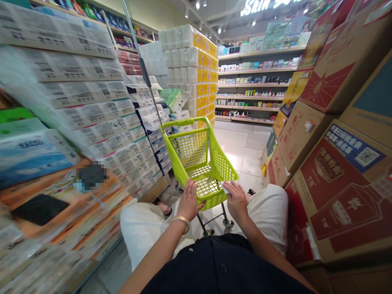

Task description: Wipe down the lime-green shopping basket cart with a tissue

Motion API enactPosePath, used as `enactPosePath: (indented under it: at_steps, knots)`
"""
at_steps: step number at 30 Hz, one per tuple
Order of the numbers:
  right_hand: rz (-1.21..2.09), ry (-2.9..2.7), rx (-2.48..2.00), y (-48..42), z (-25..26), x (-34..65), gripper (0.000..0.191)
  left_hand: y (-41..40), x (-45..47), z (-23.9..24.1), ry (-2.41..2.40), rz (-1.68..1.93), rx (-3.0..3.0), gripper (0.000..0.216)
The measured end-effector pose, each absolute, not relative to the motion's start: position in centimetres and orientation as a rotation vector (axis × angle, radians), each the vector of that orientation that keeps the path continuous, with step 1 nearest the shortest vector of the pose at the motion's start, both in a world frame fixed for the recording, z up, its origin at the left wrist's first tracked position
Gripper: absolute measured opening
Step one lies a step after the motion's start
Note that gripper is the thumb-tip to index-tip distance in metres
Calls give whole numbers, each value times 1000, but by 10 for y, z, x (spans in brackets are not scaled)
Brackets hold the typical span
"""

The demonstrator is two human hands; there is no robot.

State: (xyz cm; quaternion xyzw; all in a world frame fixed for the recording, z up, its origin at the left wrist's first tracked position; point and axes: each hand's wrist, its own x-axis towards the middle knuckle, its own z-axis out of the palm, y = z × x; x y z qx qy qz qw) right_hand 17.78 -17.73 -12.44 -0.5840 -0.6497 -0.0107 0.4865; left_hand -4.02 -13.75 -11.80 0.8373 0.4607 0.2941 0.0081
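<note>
One green cart, between the knees, seemingly for easy reach | left hand: on near rim, likely steadying; clench cannot be told | right hand: pinching white wipe against cart.

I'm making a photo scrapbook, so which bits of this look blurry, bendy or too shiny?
In the head view, the wrapped packs at lower left are smeared; the cardboard boxes on the right look stretched and tilted; glare whitens the floor beside the lime-green shopping cart; the sign up top glows brightly; the left hand and right hand look fairly clear.
</note>
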Motion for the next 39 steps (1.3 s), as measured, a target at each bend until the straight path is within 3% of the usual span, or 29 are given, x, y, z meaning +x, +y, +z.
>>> enactPosePath:
  at_steps: [6, 13, 20, 27, 34, 39]
  knots:
    - [83, -1981, -1102, -190, -122, 138, 51, -139, -40, -119, 1431, 933, 2606, 65]
    - [38, -1622, -1382, -176, -126, 173, 51, -138, -40, -118, 1449, 965, 2556, 65]
    - [78, -1999, -1078, -188, -126, 136, 49, -136, -42, -121, 1439, 974, 2576, 63]
    - [-8, -1619, -1414, -171, -129, 175, 50, -137, -40, -120, 1494, 982, 2550, 63]
    - [17, -1959, -1137, -179, -131, 140, 55, -136, -40, -123, 1482, 1005, 2551, 59]
    - [-2, -1728, -1314, -172, -132, 173, 51, -139, -38, -121, 1503, 985, 2529, 62]
